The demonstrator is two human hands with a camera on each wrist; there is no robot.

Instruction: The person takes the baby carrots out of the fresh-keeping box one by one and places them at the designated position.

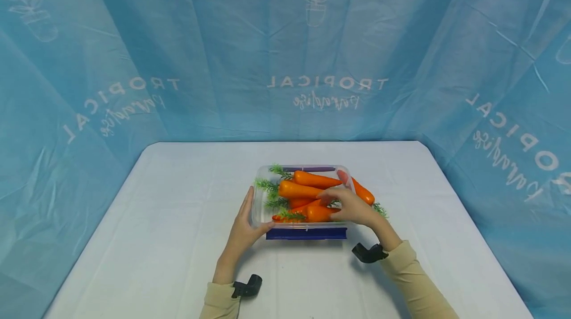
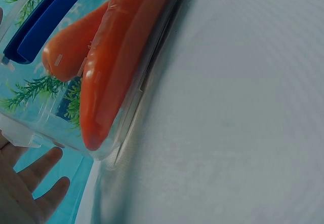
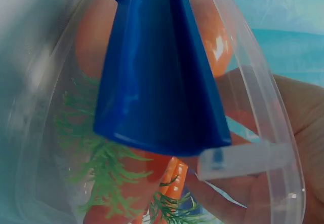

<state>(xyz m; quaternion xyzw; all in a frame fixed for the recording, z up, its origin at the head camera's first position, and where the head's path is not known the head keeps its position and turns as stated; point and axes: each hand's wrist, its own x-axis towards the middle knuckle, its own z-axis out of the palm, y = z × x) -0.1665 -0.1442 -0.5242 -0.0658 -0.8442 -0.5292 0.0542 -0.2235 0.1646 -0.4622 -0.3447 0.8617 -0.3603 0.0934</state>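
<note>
A clear plastic container (image 1: 263,220) with blue clip latches stands on the table, filled with several orange carrots (image 1: 308,180) with green leafy tops. My left hand (image 1: 243,230) rests at its near left corner, with the thumb at the front rim and straight fingers along the left side. In the left wrist view, spread fingers (image 2: 45,176) show beside the container's corner. My right hand (image 1: 350,206) reaches in over the right side and holds a carrot (image 1: 309,206) near its leafy end. Through the clear wall, the right wrist view shows this hand partly hidden by a blue latch (image 3: 157,77).
Outside the container's right side lies another carrot (image 1: 363,192), its leafy top (image 1: 380,210) pointing right. The front blue latch (image 1: 305,233) hangs down toward me. White cloth covers the table (image 1: 178,220), and a blue printed curtain (image 1: 232,46) surrounds it at the back and sides.
</note>
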